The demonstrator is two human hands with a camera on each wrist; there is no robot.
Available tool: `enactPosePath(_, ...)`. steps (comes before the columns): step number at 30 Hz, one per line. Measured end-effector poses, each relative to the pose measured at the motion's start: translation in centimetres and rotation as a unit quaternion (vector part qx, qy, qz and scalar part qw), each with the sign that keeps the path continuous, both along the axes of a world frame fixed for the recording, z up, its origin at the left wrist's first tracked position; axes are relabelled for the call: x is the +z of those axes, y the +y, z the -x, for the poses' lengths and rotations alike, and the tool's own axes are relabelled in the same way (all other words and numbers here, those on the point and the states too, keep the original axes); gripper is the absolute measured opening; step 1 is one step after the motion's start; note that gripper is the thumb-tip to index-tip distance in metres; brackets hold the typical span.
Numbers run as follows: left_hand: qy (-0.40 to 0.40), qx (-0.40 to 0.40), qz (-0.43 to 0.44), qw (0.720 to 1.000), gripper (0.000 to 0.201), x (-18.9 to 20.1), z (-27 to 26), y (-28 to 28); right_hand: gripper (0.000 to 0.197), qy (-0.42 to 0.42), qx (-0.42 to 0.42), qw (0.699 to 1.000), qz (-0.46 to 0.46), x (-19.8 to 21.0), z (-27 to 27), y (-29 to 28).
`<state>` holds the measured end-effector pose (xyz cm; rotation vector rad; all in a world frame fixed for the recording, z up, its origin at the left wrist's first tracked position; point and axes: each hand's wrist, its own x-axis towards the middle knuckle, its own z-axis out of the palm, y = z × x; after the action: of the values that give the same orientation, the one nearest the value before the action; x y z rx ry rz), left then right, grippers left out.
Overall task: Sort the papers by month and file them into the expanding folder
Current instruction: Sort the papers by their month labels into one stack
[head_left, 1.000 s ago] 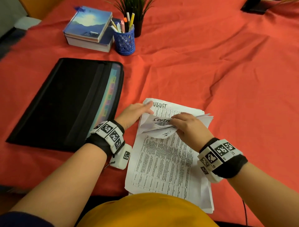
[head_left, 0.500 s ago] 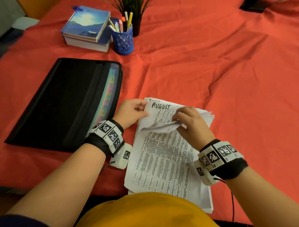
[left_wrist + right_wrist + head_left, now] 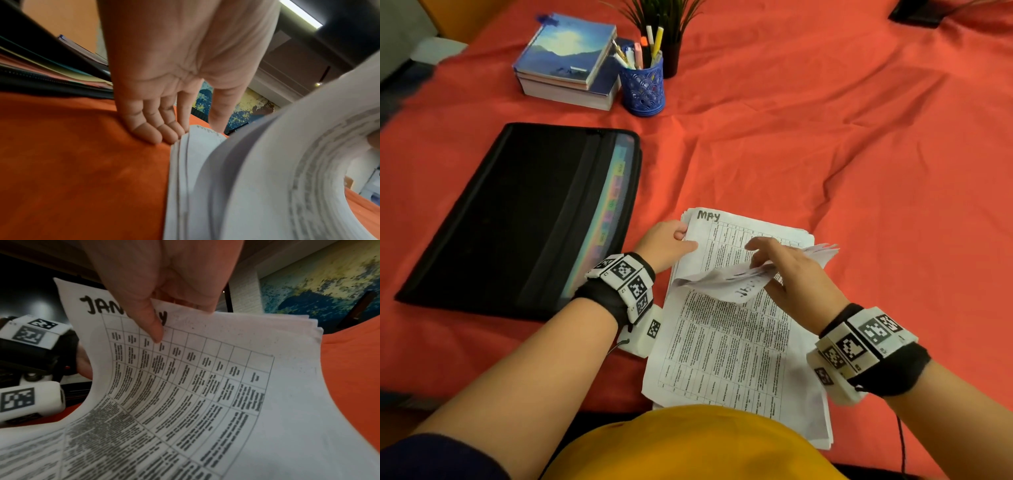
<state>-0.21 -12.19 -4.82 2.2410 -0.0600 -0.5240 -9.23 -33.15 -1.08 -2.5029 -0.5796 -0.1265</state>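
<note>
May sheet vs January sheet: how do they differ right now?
The May sheet lies flat, exposed in the stack, its edge steadied by the left hand. The January sheet is bent up, pinched by the right hand atop a lifted bundle. Both carry handwritten months above printed tables.

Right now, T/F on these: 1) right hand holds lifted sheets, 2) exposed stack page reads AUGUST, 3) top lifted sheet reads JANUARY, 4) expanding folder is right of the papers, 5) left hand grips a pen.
1) The right hand holds the lifted sheets folded back over the stack. True.
2) The exposed page reads AUGUST. False: its heading reads MAY.
3) The held top sheet reads JANUARY. True, though the thumb covers the middle letters.
4) The expanding folder lies right of the papers. False: it lies to their left.
5) The left hand grips a pen. False: its fingers touch the stack's corner; pens stand in the blue cup.
</note>
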Motion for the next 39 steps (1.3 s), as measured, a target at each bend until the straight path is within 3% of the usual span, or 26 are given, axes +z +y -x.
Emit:
enactPosePath(5, -0.023, 0.011, 0.022, 0.999, 0.007, 0.1, 0.0, 0.0, 0.025, -0.016, 0.032, 0.999, 0.003, -0.6, 0.2, -0.7)
enactPosePath(11, 0.012, 0.020, 0.176, 0.984, 0.023, 1.0, 1.2, 0.1, 0.018, -0.026, -0.028, 0.999, -0.013, -1.4, -0.3, -0.9)
enactPosePath(14, 0.028, 0.022, 0.209, 0.977, 0.030, 1.5, 1.6, 0.1, 0.017, -0.021, -0.034, 0.999, -0.005, -1.3, -1.1, -0.7)
enactPosePath(20, 0.016, -0.004, 0.200, 0.980, 0.046, 1.8, 1.7, -0.6, 0.029, -0.043, -0.039, 0.998, 0.008, -1.3, -1.4, 0.0)
enactPosePath(25, 0.026, 0.009, 0.219, 0.975, 0.027, 1.6, 2.1, -0.7, 0.019, -0.012, -0.058, 0.998, 0.008, -1.4, -1.7, 0.1)
enactPosePath(32, 0.081, 0.062, 0.276, 0.956, 0.015, 0.5, 2.2, -0.3, 0.021, -0.048, -0.041, 0.998, 0.025, -1.9, -0.7, 0.1)
enactPosePath(39, 0.088, 0.074, 0.258, 0.959, 0.024, 0.7, 1.9, -0.3, 0.025, -0.083, -0.032, 0.996, 0.016, -1.5, -0.4, 0.0)
